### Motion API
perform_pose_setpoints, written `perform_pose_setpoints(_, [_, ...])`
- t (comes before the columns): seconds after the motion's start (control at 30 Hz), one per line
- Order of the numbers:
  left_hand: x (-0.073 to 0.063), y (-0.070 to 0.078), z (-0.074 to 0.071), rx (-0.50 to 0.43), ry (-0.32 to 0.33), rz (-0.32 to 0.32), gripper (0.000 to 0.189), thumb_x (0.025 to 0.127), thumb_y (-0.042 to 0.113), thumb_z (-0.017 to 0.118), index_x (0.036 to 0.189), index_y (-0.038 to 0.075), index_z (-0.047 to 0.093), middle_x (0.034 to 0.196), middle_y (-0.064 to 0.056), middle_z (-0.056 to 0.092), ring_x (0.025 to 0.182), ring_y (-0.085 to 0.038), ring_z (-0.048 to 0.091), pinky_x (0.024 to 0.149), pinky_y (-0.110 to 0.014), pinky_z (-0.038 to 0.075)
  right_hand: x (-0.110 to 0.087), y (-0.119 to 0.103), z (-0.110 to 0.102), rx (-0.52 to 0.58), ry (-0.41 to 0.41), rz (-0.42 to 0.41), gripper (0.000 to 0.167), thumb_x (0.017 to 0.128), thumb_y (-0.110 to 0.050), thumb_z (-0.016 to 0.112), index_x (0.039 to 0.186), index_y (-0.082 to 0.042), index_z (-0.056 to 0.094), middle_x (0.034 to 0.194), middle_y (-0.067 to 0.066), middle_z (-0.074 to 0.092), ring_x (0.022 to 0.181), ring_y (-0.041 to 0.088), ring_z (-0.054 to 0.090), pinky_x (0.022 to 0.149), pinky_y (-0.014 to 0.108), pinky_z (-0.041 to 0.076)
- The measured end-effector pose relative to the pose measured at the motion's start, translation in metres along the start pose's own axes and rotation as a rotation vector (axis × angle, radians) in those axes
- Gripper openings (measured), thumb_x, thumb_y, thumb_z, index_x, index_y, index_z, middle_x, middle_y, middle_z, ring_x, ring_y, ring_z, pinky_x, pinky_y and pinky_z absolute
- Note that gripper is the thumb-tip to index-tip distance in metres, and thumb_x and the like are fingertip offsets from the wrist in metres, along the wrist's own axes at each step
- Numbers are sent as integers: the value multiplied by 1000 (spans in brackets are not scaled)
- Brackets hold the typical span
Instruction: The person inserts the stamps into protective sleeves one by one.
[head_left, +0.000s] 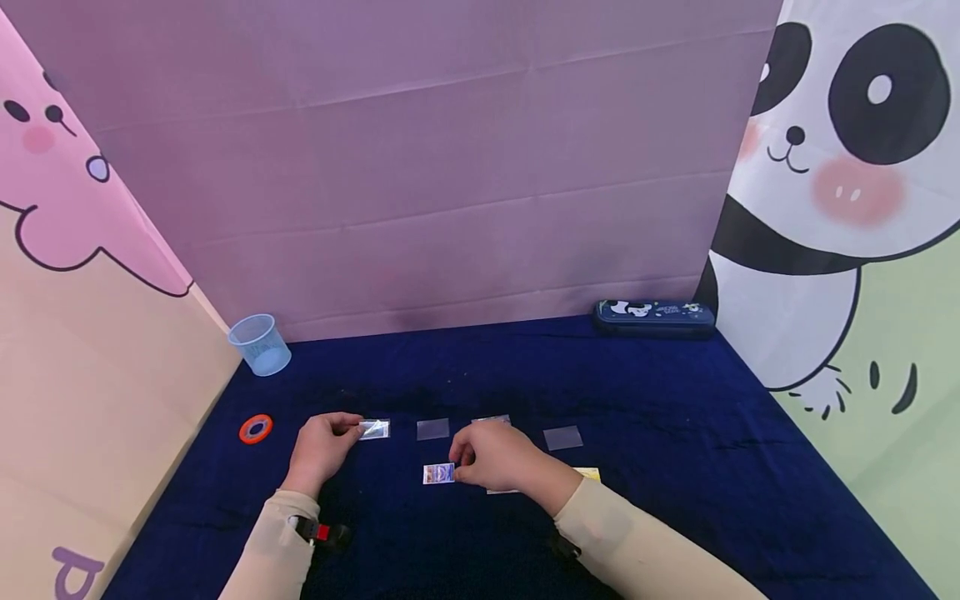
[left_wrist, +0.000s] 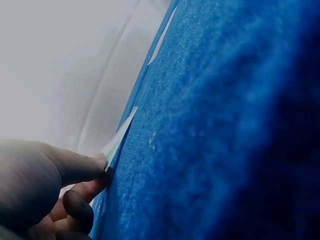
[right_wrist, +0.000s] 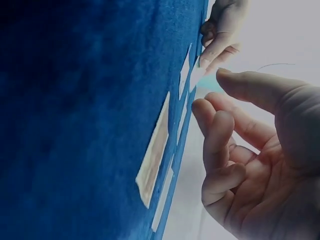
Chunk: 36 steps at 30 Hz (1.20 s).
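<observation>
- Dark-blue surface (head_left: 675,400) spreads before you.
- Your left hand (head_left: 321,450) pinches a clear sleeve (head_left: 377,429) between thumb and fingers.
- Your right hand (head_left: 493,455) hovers, thumb and bent fingers apart, just right of the printed card (head_left: 438,473).

1 pale-blue cup (head_left: 260,345); 1 orange ring (head_left: 245,431); 1 dark-blue panda-print case (head_left: 654,320), back right

Head: from above, widest, facing forward-down over tabletop (head_left: 405,379) | L wrist: close, low, skimming tabletop, steeply rolled, left fingers (left_wrist: 82,167) lower-left | R wrist: close, low, rolled opposite, facing past right fingers (right_wrist: 219,137) to left fingers | Shared: left fingers, all three
</observation>
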<state>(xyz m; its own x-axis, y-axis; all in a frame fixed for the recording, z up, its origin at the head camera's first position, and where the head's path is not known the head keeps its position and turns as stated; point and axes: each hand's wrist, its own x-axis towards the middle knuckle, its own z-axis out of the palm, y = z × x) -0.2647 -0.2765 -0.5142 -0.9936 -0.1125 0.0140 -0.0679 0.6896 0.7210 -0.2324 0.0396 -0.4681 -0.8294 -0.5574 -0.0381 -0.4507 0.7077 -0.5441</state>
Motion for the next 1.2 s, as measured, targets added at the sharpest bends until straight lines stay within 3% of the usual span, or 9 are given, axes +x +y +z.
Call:
perform_pose_setpoints(0.4, [-1,-2,1,21,37,34,26,95,17,77,120,9,76,107,-8,71,95,-28,60,88,-46,50,11,-8,8,-73,-37,25,17,85,-27,88,98,-22,77,79,-14,58,69,5,55,65,28,46])
perform_pose_setpoints(0.77, [-1,-3,-1,-11,41,24,23,97,17,76,119,9,76,107,-7,71,95,-26,59,87,-44,48,17,-13,13,-158,-55,36,19,83,-28,91,94,-24,76,74,-14,57,65,6,54,61,30,44])
perform_pose_setpoints(1.2, [1,-6,-2,-43,49,28,23,97,17,75,118,9,76,104,-6,71,94,-26,59,84,-41,48,19,-11,12,-107,-66,38,27,80,-19,92,83,-25,66,75,-11,57,67,9,54,63,31,44])
